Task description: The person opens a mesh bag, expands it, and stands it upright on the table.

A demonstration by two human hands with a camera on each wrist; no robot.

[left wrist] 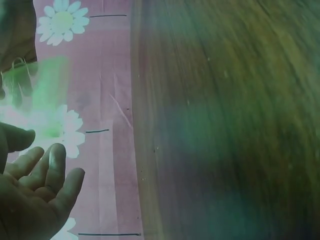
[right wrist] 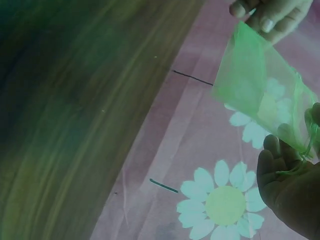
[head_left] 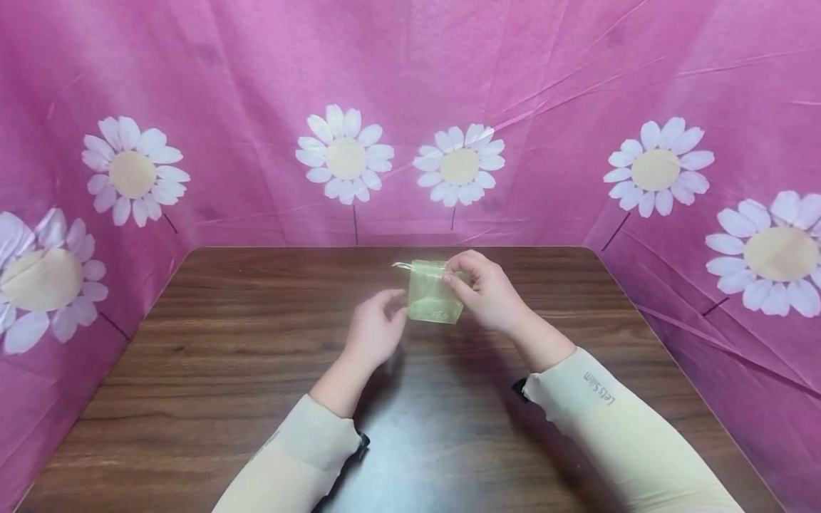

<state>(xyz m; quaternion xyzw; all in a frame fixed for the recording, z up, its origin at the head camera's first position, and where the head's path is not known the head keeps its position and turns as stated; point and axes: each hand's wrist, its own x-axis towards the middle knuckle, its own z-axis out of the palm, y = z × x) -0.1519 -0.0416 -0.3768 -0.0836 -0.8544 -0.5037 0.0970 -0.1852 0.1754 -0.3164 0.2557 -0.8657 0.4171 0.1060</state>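
A small sheer yellow-green drawstring pouch [head_left: 431, 299] hangs above the table, its pale cord loop sticking out at the upper left in the head view. My right hand [head_left: 489, 291] pinches its upper right edge between thumb and fingers. In the right wrist view, green strings dangle by that right hand [right wrist: 292, 185]. My left hand [head_left: 375, 328] is by the pouch's lower left corner, fingers loosely bent; whether a fingertip touches it, I cannot tell. The left wrist view shows the left hand [left wrist: 35, 190] with thumb and fingers spread apart below the pouch [left wrist: 50, 85].
Beneath both hands lies a dark brown wood-grain table [head_left: 256, 356] with rounded far corners. A pink cloth [head_left: 398, 57] printed with large white daisies stands around its back and sides.
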